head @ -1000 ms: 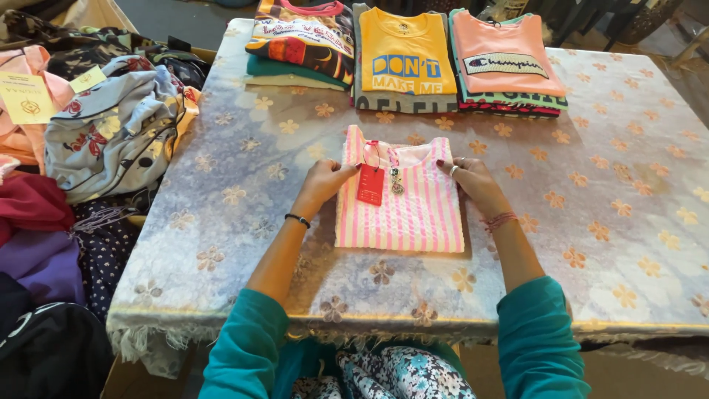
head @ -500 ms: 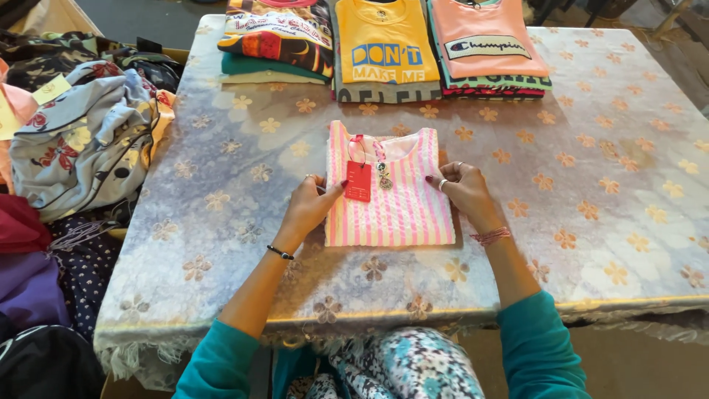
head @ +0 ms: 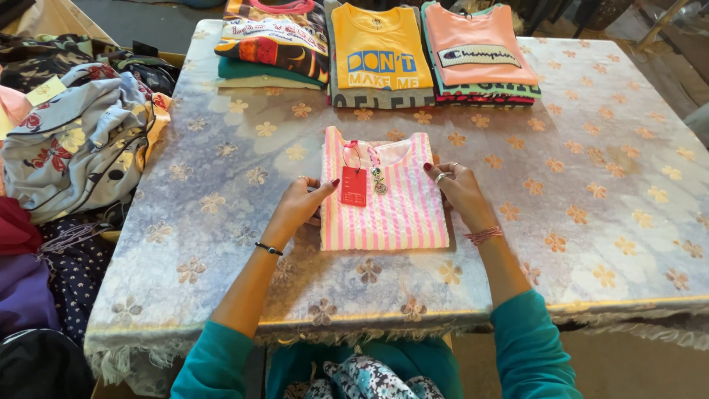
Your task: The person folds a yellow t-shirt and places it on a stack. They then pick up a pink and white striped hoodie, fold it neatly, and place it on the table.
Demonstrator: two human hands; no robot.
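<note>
My hands have barely shifted: the left hand (head: pixel 303 203) and right hand (head: pixel 456 188) still press, fingers released, against the folded top's (head: pixel 391 207) sides. Its red tag (head: pixel 354 185) lies unmoved.

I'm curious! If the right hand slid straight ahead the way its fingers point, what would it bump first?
Probably the yellow folded shirt in the far row. The right hand, on the pink striped top, points up and slightly left, over bare tablecloth first. The exact angle is hard to judge.

bare tablecloth (head: pixel 591 192) right, folded shirt stacks (head: pixel 380 55) blocking far edge, clothes heap (head: pixel 74 148) left
</note>
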